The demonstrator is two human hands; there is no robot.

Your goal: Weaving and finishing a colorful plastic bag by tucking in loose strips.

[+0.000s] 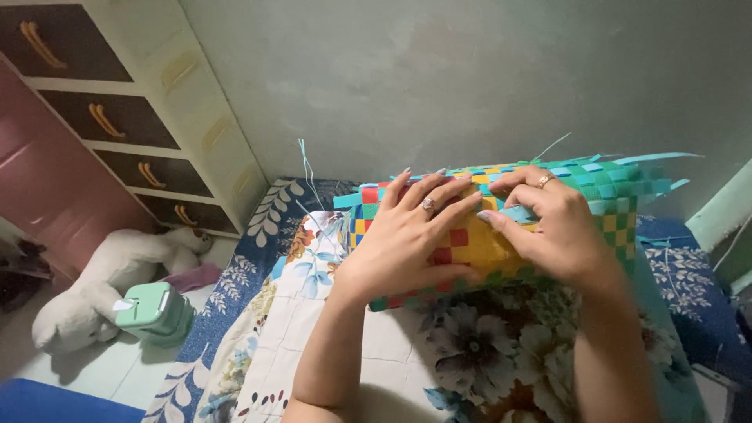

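A woven basket (470, 243) of yellow, red, green and light-blue strips lies on its side on a floral cloth. My left hand (411, 231) rests flat on its yellow and red side, fingers spread, a ring on one finger. My right hand (552, 223) presses on the top of the basket and pinches a light-blue strip (517, 213) between thumb and fingers. Loose light-blue strip ends (654, 159) stick out to the right and up at the left corner.
The floral cloth (298, 313) lies over a blue patterned mat (235, 282). A white drawer cabinet (157, 117) stands at the left. A white plush toy (110, 274) and a mint-green container (157, 312) sit on the floor. A grey wall is behind.
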